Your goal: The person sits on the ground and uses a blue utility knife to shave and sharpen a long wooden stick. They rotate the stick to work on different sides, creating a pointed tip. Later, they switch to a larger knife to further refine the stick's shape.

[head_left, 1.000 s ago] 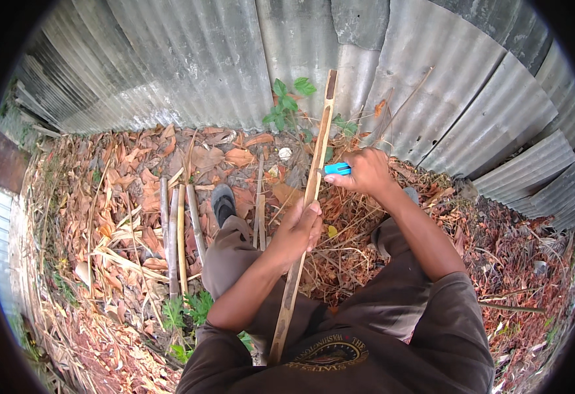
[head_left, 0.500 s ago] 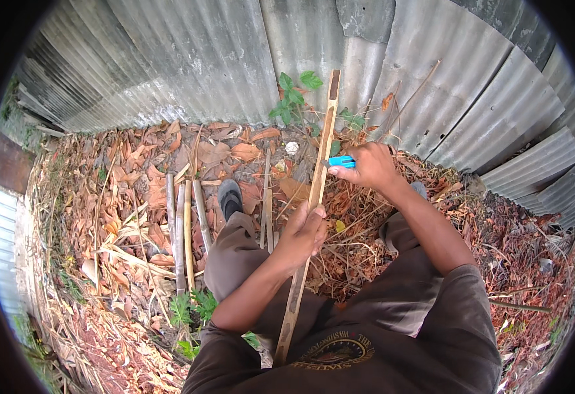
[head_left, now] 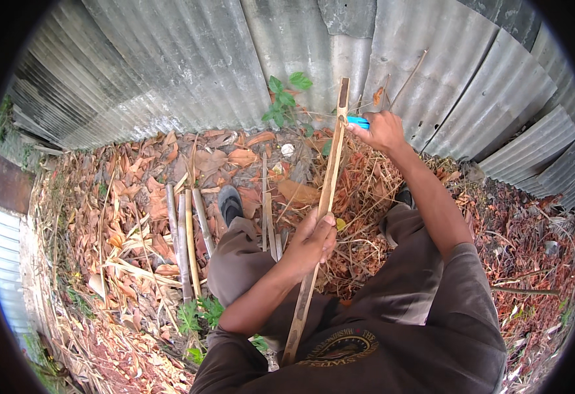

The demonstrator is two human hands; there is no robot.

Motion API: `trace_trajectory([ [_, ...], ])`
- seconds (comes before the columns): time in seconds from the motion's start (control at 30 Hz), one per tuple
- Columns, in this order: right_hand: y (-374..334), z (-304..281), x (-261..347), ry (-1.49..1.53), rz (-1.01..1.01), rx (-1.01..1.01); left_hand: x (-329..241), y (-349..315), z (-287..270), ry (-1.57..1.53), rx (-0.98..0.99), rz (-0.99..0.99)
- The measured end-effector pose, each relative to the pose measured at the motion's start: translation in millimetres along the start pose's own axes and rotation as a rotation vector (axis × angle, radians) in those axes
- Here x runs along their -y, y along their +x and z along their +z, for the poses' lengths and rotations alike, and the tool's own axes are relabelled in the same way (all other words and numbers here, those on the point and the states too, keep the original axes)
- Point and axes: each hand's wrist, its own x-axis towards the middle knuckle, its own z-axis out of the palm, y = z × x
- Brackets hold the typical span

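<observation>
A long split bamboo strip [head_left: 331, 177] leans away from my lap, its pale inner side facing up and its lower end against my shirt. Wrapped around its middle is my left hand [head_left: 310, 241], closed, with the thumb along the top. My right hand [head_left: 383, 132] grips a blue-handled knife [head_left: 358, 123] near the strip's far end. The knife meets the strip's right edge just below a node; its blade is too small to make out.
Several bamboo pieces [head_left: 192, 240] lie on dry leaves [head_left: 136, 190] at the left. Corrugated metal sheets [head_left: 182, 65] form a wall ahead. A green plant [head_left: 279, 102] grows at its foot. My shoe [head_left: 230, 204] stands left of the strip.
My right hand has slid the knife farther up the strip toward its far end. The strip's top has shifted slightly right, and my left hand keeps its hold on the middle.
</observation>
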Motion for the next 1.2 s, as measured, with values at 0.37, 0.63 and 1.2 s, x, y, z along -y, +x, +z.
trace_trajectory([
  [0.37,-24.0,-14.8,-147.0,0.037,0.707,0.003,38.2,-7.4,-25.7,0.015,0.072,-0.085],
  [0.63,-62.6,-55.2,27.1,0.243,-0.030,0.276,30.7,5.0,-19.9,0.032,-0.093,-0.028],
  [1.2,-81.0,-21.5,70.6,0.106,-0.209,0.173,16.4,2.6,-16.2,0.045,-0.139,0.023],
])
